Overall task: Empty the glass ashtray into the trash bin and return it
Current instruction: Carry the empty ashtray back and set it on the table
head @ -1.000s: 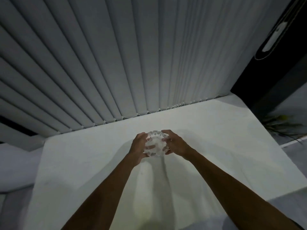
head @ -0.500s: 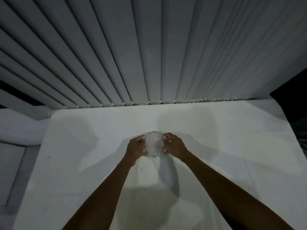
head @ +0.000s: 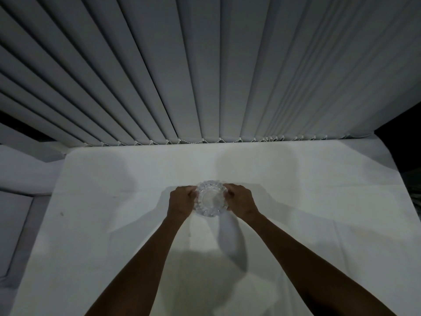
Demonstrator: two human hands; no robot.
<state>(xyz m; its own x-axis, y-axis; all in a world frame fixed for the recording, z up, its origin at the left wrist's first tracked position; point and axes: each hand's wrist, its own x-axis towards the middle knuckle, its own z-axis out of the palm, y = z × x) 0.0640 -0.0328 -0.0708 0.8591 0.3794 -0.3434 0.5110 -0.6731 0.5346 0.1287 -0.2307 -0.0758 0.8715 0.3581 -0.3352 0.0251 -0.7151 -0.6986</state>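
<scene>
The room was dim. A big white table [head: 307, 201] filled the lower part of the view, and soft gray shadows lay across its top. Behind it hung long gray blinds [head: 205, 76], with a thin bead chain [head: 191, 140] joining their bottom ends just above the table's far edge. On the left sat something pale and padded, maybe a couch [head: 16, 224]. The far right corner was black.

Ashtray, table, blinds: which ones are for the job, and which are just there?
For the job:
glass ashtray, looks empty, open side up
left hand and right hand, holding its two sides

Just there:
white table under it
vertical blinds behind
grey cushion, far left
</scene>
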